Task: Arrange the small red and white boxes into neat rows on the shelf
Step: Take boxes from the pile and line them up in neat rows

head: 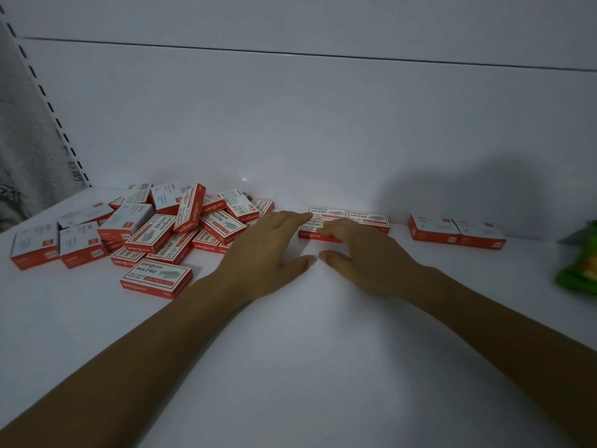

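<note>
Lying in a loose heap (161, 221) at the left of the white shelf (307, 350) are most of the red and white boxes. Some are flat, some tipped on edge or leaning on their neighbours, so this looks like the unsorted stock. A single box (156, 279) lies flat just in front of the heap, apart from it.

The left hand (268, 247) is stretched forward between the heap and the tidy part, palm down and holding nothing. Its fingers are straight, and the fingertips (308, 215) touch the left end of a small block (347, 218) of boxes set edge to edge near the back wall. That block is probably the start of a row, and the touch reads as squaring its end.

The right hand (365, 250) is also flat and holds nothing. Its fingers rest on top of the block's front box and its thumb lies on the shelf, likely steadying the boxes or pressing them into line.

Further right, well apart from the block, a pair of boxes (455, 232) sits side by side, already lined up. A green packet (578, 263) lies at the far right edge.
</note>
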